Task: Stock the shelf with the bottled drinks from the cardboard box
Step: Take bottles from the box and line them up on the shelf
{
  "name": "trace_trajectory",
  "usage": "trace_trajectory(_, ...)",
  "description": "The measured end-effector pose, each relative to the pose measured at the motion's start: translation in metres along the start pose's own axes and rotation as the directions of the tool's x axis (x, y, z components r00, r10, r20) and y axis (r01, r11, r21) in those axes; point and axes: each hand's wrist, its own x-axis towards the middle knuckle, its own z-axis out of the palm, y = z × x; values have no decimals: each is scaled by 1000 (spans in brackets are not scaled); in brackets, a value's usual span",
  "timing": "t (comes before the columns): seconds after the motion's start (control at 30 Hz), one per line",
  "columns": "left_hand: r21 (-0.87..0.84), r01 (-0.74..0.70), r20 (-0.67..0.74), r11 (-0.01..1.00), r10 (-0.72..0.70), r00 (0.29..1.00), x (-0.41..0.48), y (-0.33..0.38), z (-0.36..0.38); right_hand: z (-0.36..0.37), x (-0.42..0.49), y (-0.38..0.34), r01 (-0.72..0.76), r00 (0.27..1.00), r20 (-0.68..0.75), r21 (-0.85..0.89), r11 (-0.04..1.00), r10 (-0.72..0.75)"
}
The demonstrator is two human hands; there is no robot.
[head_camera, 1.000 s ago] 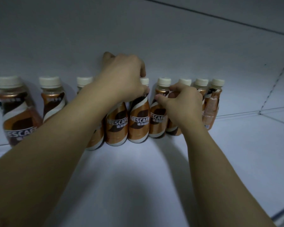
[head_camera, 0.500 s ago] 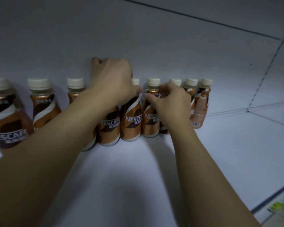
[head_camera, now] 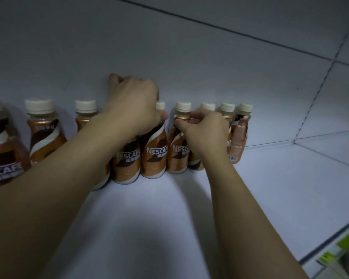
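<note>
A row of bottles (head_camera: 42, 137) is stood upright along the back of the white shelf (head_camera: 270, 188). The top of the middle bottle (head_camera: 127, 164), its cap hidden, is enclosed by the curled grip of the left hand (head_camera: 133, 109), which is held knuckles-up with the forearm stretched forward. Near it, the neck of the neighbouring bottle (head_camera: 176, 156) is pinched by the right hand (head_camera: 206, 133).

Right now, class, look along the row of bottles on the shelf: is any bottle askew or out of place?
Yes. The rightmost bottle is turned the wrong way: its barcode faces out, while the centre bottle shows the Nescafe name. Nothing looks spilled.
</note>
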Motion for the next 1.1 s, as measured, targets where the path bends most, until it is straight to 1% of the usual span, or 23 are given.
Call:
trace_trajectory(0.07, 21, 1, -9, 1000, -1, 1000, -2, 2, -1, -1, 0, -2, -16, 1000, 5, -2, 1000, 16)
trace_trajectory(0.17, 72, -53, -67, 996, 58, 996, -5, 14, -3, -8, 0, -4, -31, 998, 50, 17, 999, 30)
trace_trajectory(0.23, 49, -98, -95, 994, 103, 990, -7, 25, -2, -14, -1, -2, -25, 995, 95, 43, 999, 20)
trace_trajectory(0.27, 39, -119, -107, 992, 122, 987, -7, 31, -2, -19, 0, -1, -14, 996, 89, 34, 999, 11)
trace_trajectory(0.37, -7, -164, -120, 986, 162, 979, -5, 42, -2, -36, 13, 2, 43, 999, -17, -10, 999, -44)
trace_trajectory(0.47, -79, -203, -109, 976, 194, 975, -1, 52, -2, -54, 34, 6, 44, 995, -91, 34, 998, -40)
trace_trajectory(0.53, -112, -204, -60, 973, 198, 978, 7, 59, -1, -61, 49, 12, 41, 985, -174, 94, 995, -25)
trace_trajectory(0.63, -59, -209, 12, 976, 210, 978, 23, 71, 0, -62, 61, 26, 57, 944, -331, 189, 980, 9)
trace_trajectory(0.7, -6, -221, 68, 975, 221, 973, 32, 80, 0, -58, 59, 38, 41, 928, -369, 218, 975, 43)
trace_trajectory(0.73, 3, -235, 97, 972, 233, 968, 36, 85, 1, -56, 56, 46, 35, 929, -368, 202, 979, 43)
trace_trajectory(0.8, -1, -269, 135, 963, 267, 954, 42, 94, 4, -51, 51, 60, 22, 942, -335, 90, 996, 9)
trace_trajectory(0.87, -55, -277, 182, 959, 282, 942, 45, 98, 7, -49, 50, 72, -16, 956, -295, -43, 999, 3)
trace_trajectory(0.9, -92, -269, 192, 959, 283, 940, 46, 98, 9, -49, 50, 77, -36, 961, -276, -67, 997, 16)
trace_trajectory(0.97, -117, -284, 186, 952, 301, 935, 49, 95, 12, -49, 52, 82, -47, 973, -229, -94, 994, 24)
trace_trajectory(1.1, -98, -366, 142, 925, 377, 915, 52, 87, 18, -42, 48, 83, 7, 996, -90, -194, 981, -25)
